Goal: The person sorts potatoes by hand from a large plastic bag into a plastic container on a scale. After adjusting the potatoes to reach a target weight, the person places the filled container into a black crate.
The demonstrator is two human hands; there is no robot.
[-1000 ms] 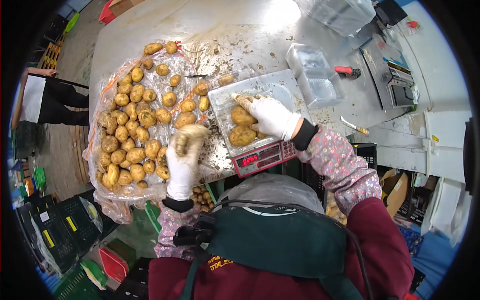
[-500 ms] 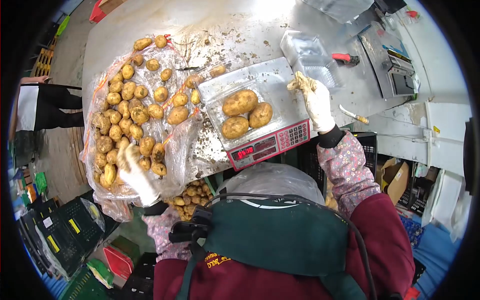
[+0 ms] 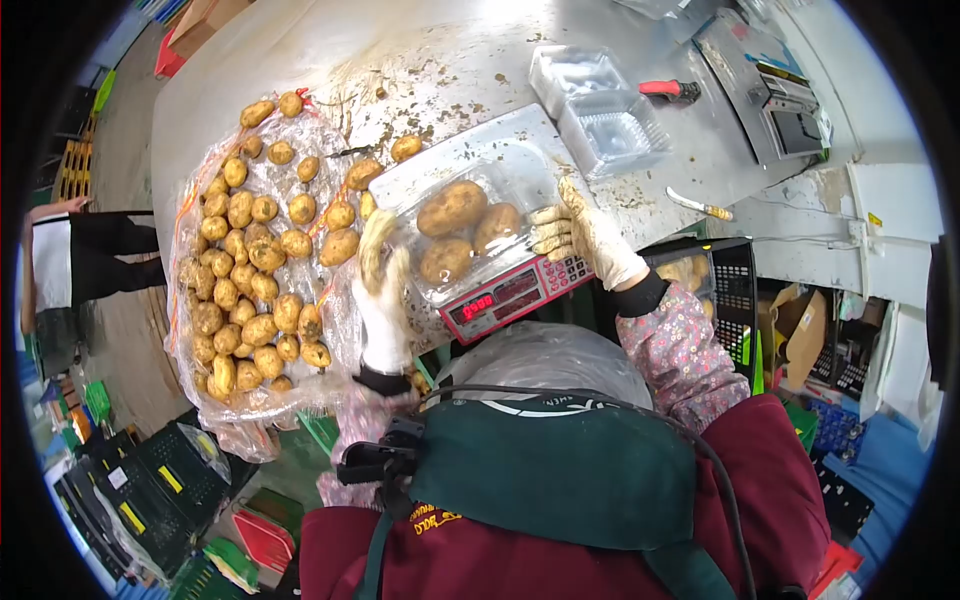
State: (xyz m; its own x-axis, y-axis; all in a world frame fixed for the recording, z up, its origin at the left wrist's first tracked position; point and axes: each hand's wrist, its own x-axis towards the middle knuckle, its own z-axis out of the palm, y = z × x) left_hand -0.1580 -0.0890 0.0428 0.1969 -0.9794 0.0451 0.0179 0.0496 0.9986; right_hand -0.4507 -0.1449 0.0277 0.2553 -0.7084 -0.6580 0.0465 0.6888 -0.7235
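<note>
Two hands (image 3: 383, 280) (image 3: 593, 238), right spread, left's grip unclear, flank one tray (image 3: 507, 184) of three potatoes (image 3: 452, 208).

- There is room to pass over the table (image 3: 440, 60) beyond the scale (image 3: 515, 290).
- Potatoes (image 3: 266, 254) block the left side.
- Tubs (image 3: 612, 138) and a knife (image 3: 702, 206) obstruct the right.

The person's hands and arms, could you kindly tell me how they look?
The left hand and right hand wear whitish gloves, their fingers stained brownish. Black cuffs meet pinkish-grey floral sleeves, with maroon fabric on the upper right arm.
</note>
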